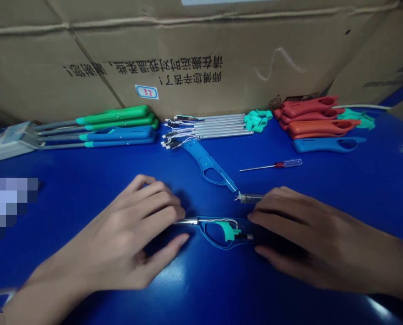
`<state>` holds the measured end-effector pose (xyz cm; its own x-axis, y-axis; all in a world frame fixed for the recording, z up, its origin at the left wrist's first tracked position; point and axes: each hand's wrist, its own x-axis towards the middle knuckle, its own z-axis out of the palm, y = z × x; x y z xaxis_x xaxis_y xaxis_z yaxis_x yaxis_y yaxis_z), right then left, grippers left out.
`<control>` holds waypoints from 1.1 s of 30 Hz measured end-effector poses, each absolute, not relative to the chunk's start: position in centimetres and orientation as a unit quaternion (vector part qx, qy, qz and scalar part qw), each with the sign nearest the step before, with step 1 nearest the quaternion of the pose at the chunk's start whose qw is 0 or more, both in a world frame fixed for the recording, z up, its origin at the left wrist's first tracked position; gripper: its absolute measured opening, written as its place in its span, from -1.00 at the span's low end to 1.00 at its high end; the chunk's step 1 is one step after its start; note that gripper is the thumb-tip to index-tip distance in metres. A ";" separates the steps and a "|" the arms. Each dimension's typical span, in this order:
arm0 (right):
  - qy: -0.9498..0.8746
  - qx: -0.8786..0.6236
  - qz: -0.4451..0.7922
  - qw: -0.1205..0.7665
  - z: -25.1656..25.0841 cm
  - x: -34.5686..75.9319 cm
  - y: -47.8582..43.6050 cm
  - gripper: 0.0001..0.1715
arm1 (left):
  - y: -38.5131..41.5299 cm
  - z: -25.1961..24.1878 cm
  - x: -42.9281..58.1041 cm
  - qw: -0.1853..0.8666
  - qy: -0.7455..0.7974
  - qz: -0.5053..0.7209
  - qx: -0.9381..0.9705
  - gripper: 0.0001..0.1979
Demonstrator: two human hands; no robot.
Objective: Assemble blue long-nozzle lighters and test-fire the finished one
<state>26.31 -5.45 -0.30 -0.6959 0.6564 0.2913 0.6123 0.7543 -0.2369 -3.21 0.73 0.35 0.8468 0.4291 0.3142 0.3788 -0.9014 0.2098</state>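
Between my hands lies a blue plastic lighter shell [215,237], open-sided, with a teal trigger [227,230], thin white wires and a metal tube [186,221] seated in it. My left hand [130,230] covers the shell's tube end, with the thumb below it and the fingers above. My right hand [289,230] grips the opposite end, hiding part of it. Just above my right fingers rests a small clear tube part [250,198]. A second, empty blue shell [208,164] lies diagonally beyond the hands, its tip close to that clear part.
A red-handled screwdriver [283,164] lies right of the empty shell. Along the blue table [374,203] stand rows of green and blue lighters [115,116], metal tubes [208,126], teal triggers [257,120] and red shells [310,117], against a cardboard box [154,54].
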 end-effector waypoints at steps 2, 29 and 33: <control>-0.919 -0.347 0.063 0.177 -0.3 26.3 -5.5 -0.77 | 0.8 0.2 -3.2 0.080 0.213 0.175 0.958 -0.92; -0.914 -0.354 0.051 0.189 -1.1 26.1 -5.7 -0.79 | 0.7 0.0 -3.2 0.123 0.242 0.127 0.954 -0.88; -0.913 -0.355 0.050 0.193 -1.0 26.1 -5.8 -0.79 | 0.6 0.1 -3.3 0.123 0.257 0.116 0.952 -0.86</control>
<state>26.12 -5.78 -1.02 -0.6731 0.6680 0.3173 0.6297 0.7427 -0.2278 -3.32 0.56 0.13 0.8413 0.5172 0.1571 0.4604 -0.8379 0.2930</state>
